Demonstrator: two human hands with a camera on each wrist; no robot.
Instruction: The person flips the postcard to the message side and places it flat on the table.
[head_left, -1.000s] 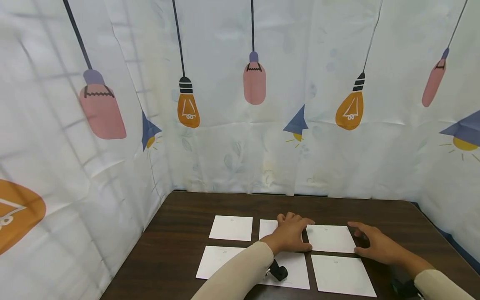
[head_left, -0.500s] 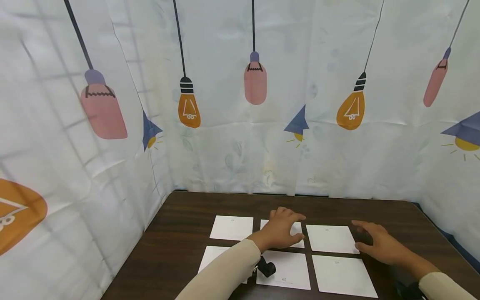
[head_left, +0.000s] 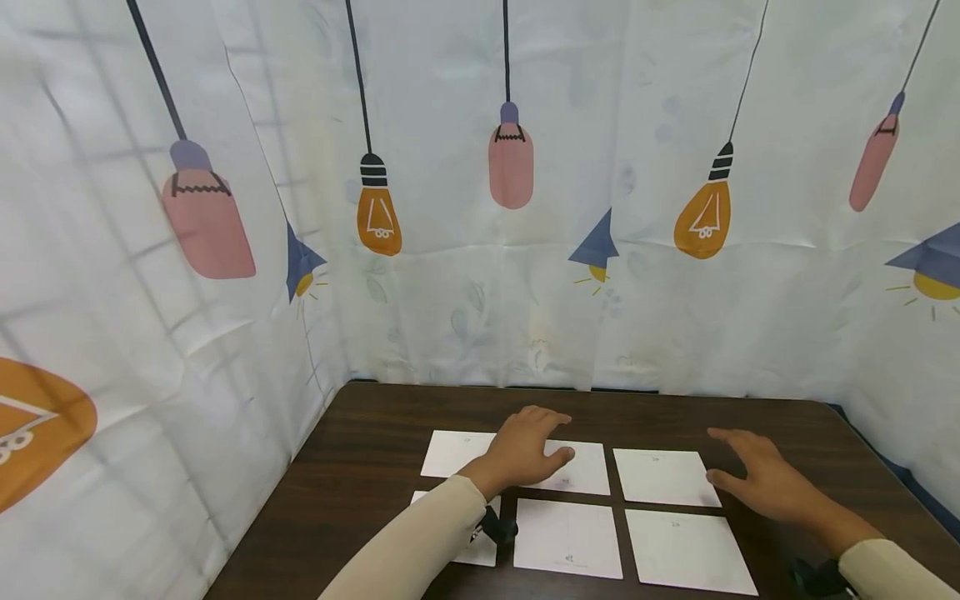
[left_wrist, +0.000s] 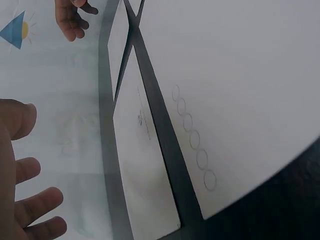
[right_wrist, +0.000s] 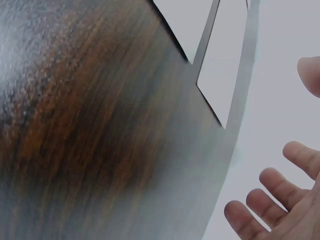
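Note:
Several white sheets of paper lie in two rows on a dark wooden table. Over the back row my left hand hovers, fingers spread and holding nothing; it partly covers the back left sheet and the back middle sheet. My left forearm hides much of the front left sheet. A row of small pencilled circles marks a sheet in the left wrist view. My right hand, fingers apart and holding nothing, is just right of the back right sheet.
The front middle sheet and front right sheet lie nearest me, with narrow gaps between sheets. A white curtain printed with lamps stands behind the table and along its sides. Each wrist carries a black camera mount.
My left hand has moved left, off the back right sheet's edge and across the back middle sheet. My right hand has drawn slightly away from the back right sheet, its fingers opening.

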